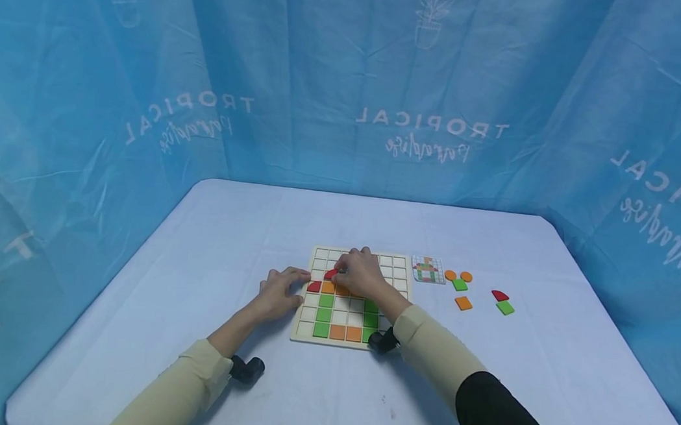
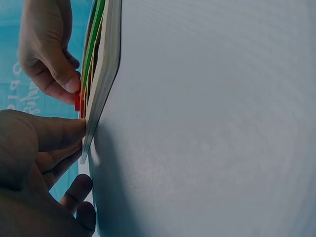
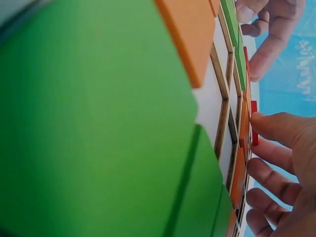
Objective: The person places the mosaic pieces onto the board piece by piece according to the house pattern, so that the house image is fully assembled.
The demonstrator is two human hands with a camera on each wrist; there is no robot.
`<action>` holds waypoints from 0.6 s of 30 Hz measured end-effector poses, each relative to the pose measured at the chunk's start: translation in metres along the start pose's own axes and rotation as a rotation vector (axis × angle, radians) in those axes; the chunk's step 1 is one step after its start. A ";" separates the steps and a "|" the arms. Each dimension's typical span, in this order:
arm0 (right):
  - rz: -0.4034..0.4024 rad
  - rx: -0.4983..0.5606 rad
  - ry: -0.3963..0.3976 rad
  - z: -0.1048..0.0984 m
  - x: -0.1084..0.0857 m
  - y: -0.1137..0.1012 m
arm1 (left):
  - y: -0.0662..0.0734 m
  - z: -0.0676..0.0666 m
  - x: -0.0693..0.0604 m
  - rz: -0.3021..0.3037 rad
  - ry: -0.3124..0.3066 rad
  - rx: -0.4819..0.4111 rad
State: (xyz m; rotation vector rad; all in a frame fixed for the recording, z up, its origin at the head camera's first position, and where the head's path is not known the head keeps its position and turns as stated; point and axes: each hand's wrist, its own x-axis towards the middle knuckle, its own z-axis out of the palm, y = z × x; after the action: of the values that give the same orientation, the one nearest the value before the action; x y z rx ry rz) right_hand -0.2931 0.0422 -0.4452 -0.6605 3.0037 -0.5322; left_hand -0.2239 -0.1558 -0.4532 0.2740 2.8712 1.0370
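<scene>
A cream grid board (image 1: 301,330) lies on the white table, holding green, orange and red pieces. My right hand (image 1: 366,274) pinches a red piece (image 1: 330,274) between thumb and finger over the upper left part of the board; the right wrist view shows this red piece (image 3: 254,109) at the fingertips. My left hand (image 1: 277,294) touches the board's left edge, beside a red piece (image 1: 314,287) lying in the grid. In the left wrist view the left thumb and fingers (image 2: 64,134) rest at the board's edge (image 2: 106,74).
Right of the board lie a small pattern card (image 1: 428,270), two orange discs (image 1: 466,277), green squares (image 1: 506,308), an orange square (image 1: 464,303) and a red piece (image 1: 500,295). A blue printed curtain (image 1: 335,108) hangs around the table (image 1: 246,220).
</scene>
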 end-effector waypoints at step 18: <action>-0.015 0.152 0.066 -0.012 -0.007 0.012 | -0.002 0.000 -0.001 0.006 0.009 0.010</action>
State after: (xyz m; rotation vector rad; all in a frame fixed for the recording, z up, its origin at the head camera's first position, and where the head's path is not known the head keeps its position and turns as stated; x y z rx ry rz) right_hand -0.2927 0.0596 -0.4385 -0.6682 2.9812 -0.7894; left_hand -0.2236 -0.1574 -0.4540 0.2801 2.8855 1.0284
